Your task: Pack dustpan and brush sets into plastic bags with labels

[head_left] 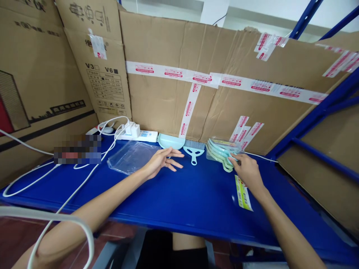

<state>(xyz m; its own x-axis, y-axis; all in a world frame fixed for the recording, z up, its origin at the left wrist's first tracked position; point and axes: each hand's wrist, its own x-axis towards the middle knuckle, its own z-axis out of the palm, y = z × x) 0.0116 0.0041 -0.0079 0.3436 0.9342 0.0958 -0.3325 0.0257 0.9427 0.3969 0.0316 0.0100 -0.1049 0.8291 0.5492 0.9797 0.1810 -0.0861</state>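
Observation:
My left hand (165,161) is open, its fingers spread above the blue table, just in front of a light-blue dustpan (171,141). It partly covers the dustpan's handle. To its right lies a small light-blue brush (194,148) with grey bristles, its looped handle towards me. My right hand (246,168) is closed at the near end of a stack of dustpan sets (221,151), pale blue and green, in clear wrapping. Its thumb and fingers pinch the handle end of an upper one. Beside this hand a yellow-green and white printed card (242,192) lies flat.
A clear plastic bag (131,155) lies left of the dustpan. Behind it, a white power strip (148,136) holds plugs, and white cables (84,179) loop across the left side. Taped cardboard (162,101) walls the back. Blue metal framing (322,116) stands at the right.

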